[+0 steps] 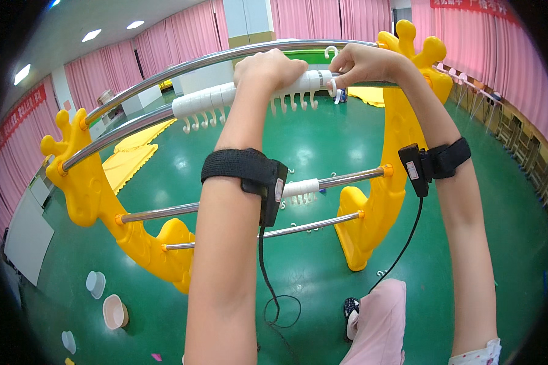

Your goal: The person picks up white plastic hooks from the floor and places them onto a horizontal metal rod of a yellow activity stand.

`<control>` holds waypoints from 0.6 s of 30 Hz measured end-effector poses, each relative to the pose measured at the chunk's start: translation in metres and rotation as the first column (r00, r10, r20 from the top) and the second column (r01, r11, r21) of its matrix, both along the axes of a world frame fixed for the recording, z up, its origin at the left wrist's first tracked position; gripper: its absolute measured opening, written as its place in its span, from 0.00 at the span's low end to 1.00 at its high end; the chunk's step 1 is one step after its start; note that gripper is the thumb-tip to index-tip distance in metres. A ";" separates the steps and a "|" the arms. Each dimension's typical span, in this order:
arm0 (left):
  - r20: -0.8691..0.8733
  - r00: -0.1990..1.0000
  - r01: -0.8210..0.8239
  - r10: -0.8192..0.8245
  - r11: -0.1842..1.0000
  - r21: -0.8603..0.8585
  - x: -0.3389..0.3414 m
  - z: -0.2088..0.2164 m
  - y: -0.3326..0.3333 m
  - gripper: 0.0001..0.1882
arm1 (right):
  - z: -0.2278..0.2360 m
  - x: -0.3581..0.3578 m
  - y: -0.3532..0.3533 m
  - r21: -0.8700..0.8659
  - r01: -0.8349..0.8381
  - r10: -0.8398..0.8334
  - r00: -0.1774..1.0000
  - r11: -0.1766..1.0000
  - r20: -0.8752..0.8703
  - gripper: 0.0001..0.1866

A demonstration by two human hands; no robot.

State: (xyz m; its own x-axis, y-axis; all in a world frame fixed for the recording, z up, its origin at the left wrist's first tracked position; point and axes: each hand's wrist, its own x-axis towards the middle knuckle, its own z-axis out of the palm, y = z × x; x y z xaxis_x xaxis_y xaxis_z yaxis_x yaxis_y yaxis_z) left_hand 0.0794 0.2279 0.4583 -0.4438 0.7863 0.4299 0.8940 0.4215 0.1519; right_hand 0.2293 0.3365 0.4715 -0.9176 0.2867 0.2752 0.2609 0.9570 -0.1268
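Observation:
A row of white plastic hooks [204,102] is threaded side by side on the upper front metal rail [122,132] of a rack with yellow giraffe-shaped ends. My left hand [270,68] is closed over the right part of that row, its fingers wrapped round the ring parts. At the row's right end my right hand [365,64] pinches a white hook [332,86] at the rail, with its fingertips partly hidden. Another white hook curl [330,52] sticks up beside these fingers. More white hooks [301,188] hang on a lower rail.
Yellow giraffe-shaped ends [380,207] bound the rack on both sides. Loose white hooks [380,274] lie on the green floor. Bowls, including a beige one [115,312], stand at lower left. Yellow mats [131,164] lie beyond the rack. A black cable [262,267] hangs from my left wrist strap.

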 end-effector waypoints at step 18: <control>0.014 0.999 -0.045 0.044 0.997 0.056 0.005 0.000 -0.005 0.21 | -0.041 -0.004 -0.002 0.218 -0.109 0.199 0.871 0.970 -0.449 0.22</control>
State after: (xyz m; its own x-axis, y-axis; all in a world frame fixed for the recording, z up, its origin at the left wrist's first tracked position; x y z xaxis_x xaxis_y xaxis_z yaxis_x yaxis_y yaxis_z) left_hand 0.0843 0.2233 0.4588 -0.4839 0.7400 0.4672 0.8722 0.4515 0.1882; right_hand 0.2254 0.3347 0.4303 -0.6990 0.0566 0.7129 0.0618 0.9979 -0.0186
